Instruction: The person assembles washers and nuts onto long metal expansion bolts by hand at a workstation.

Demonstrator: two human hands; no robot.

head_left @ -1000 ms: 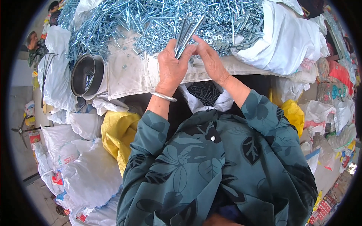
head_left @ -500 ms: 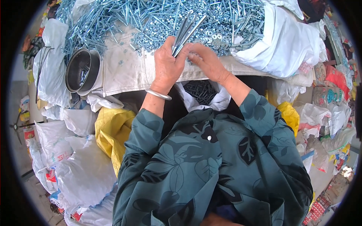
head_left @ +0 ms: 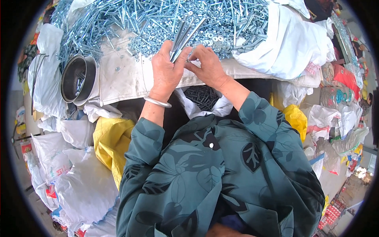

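Note:
My left hand [head_left: 167, 71] is closed round the lower ends of several long, thin metal bolts [head_left: 184, 35], which fan out upward from the fist. Just right of it, my right hand [head_left: 209, 68] has its thumb and forefinger bent toward each other by the left thumb. Whatever lies between those fingertips is too small to make out. Beyond both hands spreads a heap of silvery nuts, washers and rods [head_left: 154, 42]. Below them, a white bag [head_left: 224, 109] holds dark screws [head_left: 200, 97].
A pale cloth [head_left: 123, 81] covers the table's near edge. To the left stands a dark round pan [head_left: 64, 87] with a few metal pieces inside. A white sack [head_left: 282, 45] lies at the right of the heap. Yellow sacking [head_left: 112, 138] and white bags [head_left: 85, 177] crowd my left side.
My right hand's fingers have drawn slightly back from the left thumb and curled. The left hand keeps its hold on the bolts. The whole view has shifted a little.

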